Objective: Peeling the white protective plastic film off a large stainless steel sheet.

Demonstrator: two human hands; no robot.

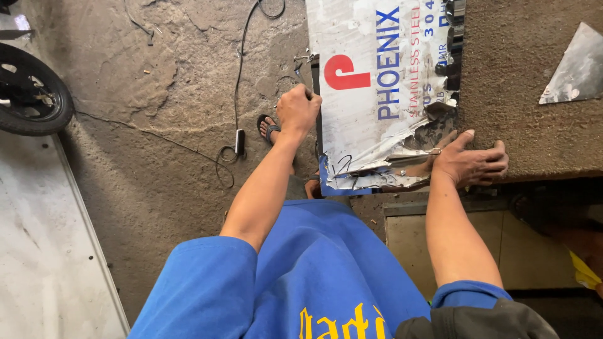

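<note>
A steel sheet covered in white protective film with red and blue print lies on a brown workbench. The film is torn and curled at the sheet's near edge. My left hand is closed around the sheet's left edge. My right hand rests flat, fingers spread, on the bench at the sheet's torn near right corner, thumb touching the film. Whether anything is under my right palm is hidden.
A triangular metal offcut lies on the bench at far right. A black cable with an inline switch trails over the concrete floor. A motorcycle wheel stands at far left beside a pale metal sheet. My sandalled foot is below.
</note>
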